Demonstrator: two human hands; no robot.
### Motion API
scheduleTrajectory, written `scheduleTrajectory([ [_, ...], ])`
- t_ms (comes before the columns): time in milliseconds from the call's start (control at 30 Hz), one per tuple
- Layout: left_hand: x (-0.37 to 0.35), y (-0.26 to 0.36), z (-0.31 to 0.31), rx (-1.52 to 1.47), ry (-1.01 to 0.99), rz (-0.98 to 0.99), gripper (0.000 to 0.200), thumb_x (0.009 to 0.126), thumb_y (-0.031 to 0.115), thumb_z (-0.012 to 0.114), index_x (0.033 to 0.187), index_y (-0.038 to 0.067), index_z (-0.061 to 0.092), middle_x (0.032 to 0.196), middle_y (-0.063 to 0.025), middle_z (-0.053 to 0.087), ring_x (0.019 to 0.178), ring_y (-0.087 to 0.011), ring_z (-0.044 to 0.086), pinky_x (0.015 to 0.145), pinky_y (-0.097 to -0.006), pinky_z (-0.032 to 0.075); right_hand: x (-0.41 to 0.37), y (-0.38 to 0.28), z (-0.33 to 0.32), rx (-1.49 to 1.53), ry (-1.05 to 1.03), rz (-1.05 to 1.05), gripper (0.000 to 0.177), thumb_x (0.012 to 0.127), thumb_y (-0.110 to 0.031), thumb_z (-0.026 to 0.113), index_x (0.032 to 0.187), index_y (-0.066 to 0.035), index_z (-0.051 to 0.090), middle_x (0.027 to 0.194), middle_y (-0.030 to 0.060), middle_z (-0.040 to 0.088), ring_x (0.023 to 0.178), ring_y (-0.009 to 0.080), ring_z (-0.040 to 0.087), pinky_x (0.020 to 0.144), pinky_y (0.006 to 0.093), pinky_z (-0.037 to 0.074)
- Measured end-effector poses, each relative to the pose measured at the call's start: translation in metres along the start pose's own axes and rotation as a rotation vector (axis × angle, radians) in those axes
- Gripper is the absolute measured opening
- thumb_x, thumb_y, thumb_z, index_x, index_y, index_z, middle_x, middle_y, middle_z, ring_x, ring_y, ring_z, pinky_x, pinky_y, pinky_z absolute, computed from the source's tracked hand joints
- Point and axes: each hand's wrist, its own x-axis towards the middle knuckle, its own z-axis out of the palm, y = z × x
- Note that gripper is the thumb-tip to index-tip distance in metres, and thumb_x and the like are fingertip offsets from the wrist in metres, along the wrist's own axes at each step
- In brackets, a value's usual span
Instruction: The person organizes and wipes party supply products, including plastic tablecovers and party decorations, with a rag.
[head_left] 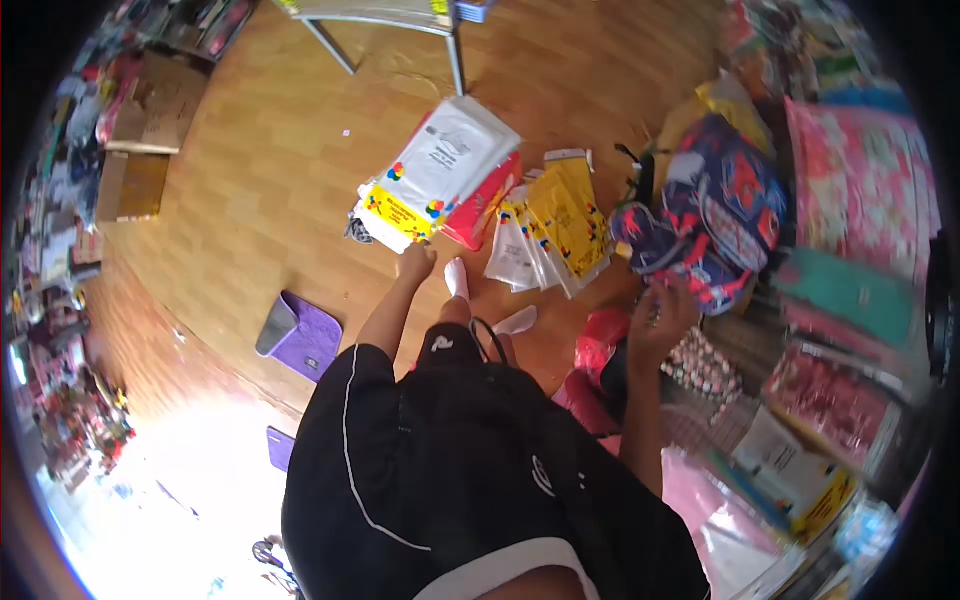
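My left hand (417, 262) is closed at the lower corner of a flat white plastic packet (458, 150) with a yellow printed band and coloured dots. A red packet (485, 205) shows from under its right side. My right hand (663, 312) hangs beside a dark blue and red patterned backpack (715, 205), its fingers loosely bent and apart. On the floor between the hands lie fanned yellow packets (570, 220) and clear-white packets (513, 250).
Wrapped goods line the right side, among them a pink floral pack (860, 175) and a green pack (845, 295). A purple mat (305, 335) lies folded on the floor. Cardboard boxes (155, 110) stand at left; a metal-legged table (385, 15) is at the top.
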Motion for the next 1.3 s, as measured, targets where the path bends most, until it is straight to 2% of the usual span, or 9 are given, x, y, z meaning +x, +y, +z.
scheduleTrajectory([
  [200, 0.05, -0.066, -0.036, -0.237, 0.305, -0.569, 0.066, 0.07, 0.04, 0.063, 0.122, 0.009, 0.036, 0.108, -0.0155, 0.048, 0.1, -0.0316, 0.049, 0.08, -0.0441, 0.041, 0.013, -0.059, 0.171, 0.349, -0.629, -0.119, 0.015, 0.073, -0.01, 0.057, 0.085, -0.002, 0.057, 0.094, 0.0151, 0.057, 0.089, 0.0299, 0.054, 0.076, 0.0393, 0.041],
  [333, 0.088, -0.069, -0.065, -0.126, 0.434, -0.431, 0.074, 0.064, 0.042, 0.068, 0.122, 0.009, 0.037, 0.125, -0.0175, 0.038, 0.11, -0.0326, 0.043, 0.087, -0.0441, 0.037, -0.018, -0.076, 0.279, 0.574, -0.858, 0.093, 0.02, 0.074, -0.014, 0.059, 0.09, 0.0, 0.057, 0.094, 0.0158, 0.058, 0.087, 0.0287, 0.056, 0.077, 0.0361, 0.043],
  [467, 0.113, -0.076, -0.066, -0.074, 0.138, -0.242, 0.075, 0.06, 0.042, 0.071, 0.12, 0.01, 0.039, 0.116, -0.0136, 0.045, 0.109, -0.0279, 0.042, 0.085, -0.046, 0.036, -0.022, -0.109, 0.336, 0.72, -1.109, 0.552, 0.037, 0.077, -0.024, 0.06, 0.105, -0.001, 0.053, 0.097, 0.0149, 0.059, 0.089, 0.0258, 0.057, 0.075, 0.033, 0.046],
  [600, 0.108, -0.068, -0.071, -0.014, 0.198, -0.244, 0.066, 0.061, 0.039, 0.071, 0.113, 0.01, 0.044, 0.106, -0.011, 0.049, 0.104, -0.0277, 0.045, 0.081, -0.0436, 0.036, -0.045, -0.11, 0.404, 0.669, -1.079, 0.67, 0.05, 0.076, -0.032, 0.061, 0.113, -0.001, 0.048, 0.099, 0.0151, 0.058, 0.086, 0.0238, 0.058, 0.067, 0.0329, 0.048],
  [667, 0.114, -0.073, -0.072, -0.057, 0.192, -0.257, 0.064, 0.061, 0.04, 0.071, 0.111, 0.01, 0.045, 0.106, -0.0107, 0.049, 0.105, -0.0276, 0.045, 0.08, -0.0439, 0.037, -0.014, -0.139, 0.39, 0.633, -1.113, 1.03, 0.056, 0.074, -0.036, 0.062, 0.112, 0.002, 0.046, 0.093, 0.0145, 0.057, 0.08, 0.0209, 0.057, 0.061, 0.0334, 0.049],
  [800, 0.127, -0.084, -0.08, -0.264, 0.11, -0.394, 0.057, 0.062, 0.038, 0.071, 0.105, 0.01, 0.048, 0.104, -0.0115, 0.052, 0.103, -0.029, 0.046, 0.081, -0.0439, 0.037, -0.018, -0.138, 0.42, 0.753, -1.038, 1.279, 0.044, 0.074, -0.032, 0.064, 0.097, 0.003, 0.05, 0.079, 0.0081, 0.055, 0.068, 0.014, 0.056, 0.045, 0.0257, 0.046],
  [933, 0.135, -0.095, -0.074, -0.165, 0.302, -0.175, 0.048, 0.064, 0.038, 0.068, 0.099, 0.011, 0.053, 0.092, -0.0133, 0.058, 0.092, -0.0333, 0.051, 0.08, -0.0454, 0.038, -0.014, -0.142, 0.415, 0.827, -0.964, 1.439, 0.029, 0.075, -0.028, 0.064, 0.081, -0.003, 0.052, 0.065, 0.003, 0.054, 0.05, 0.0117, 0.053, 0.04, 0.0234, 0.044],
  [1100, 0.128, -0.075, -0.102, -0.198, -0.016, -0.031, 0.032, 0.069, 0.021, 0.059, 0.096, 0.005, 0.05, 0.083, -0.0182, 0.058, 0.085, -0.0346, 0.054, 0.075, -0.0443, 0.041, -0.017, -0.138, 0.407, 0.879, -1.026, 1.292, 0.022, 0.08, -0.024, 0.059, 0.072, -0.006, 0.051, 0.063, 0.0021, 0.053, 0.049, 0.0108, 0.053, 0.039, 0.0236, 0.043],
  [1300, 0.076, -0.029, -0.136, -0.387, 0.024, 0.332, 0.022, 0.072, 0.01, 0.052, 0.092, 0.005, 0.048, 0.086, -0.0173, 0.055, 0.078, -0.0368, 0.054, 0.068, -0.0412, 0.044, -0.023, -0.118, 0.359, 1.25, -0.723, 1.195, 0.015, 0.081, -0.02, 0.059, 0.077, -0.007, 0.053, 0.067, 0.0002, 0.051, 0.054, 0.0088, 0.05, 0.054, 0.0222, 0.044],
])
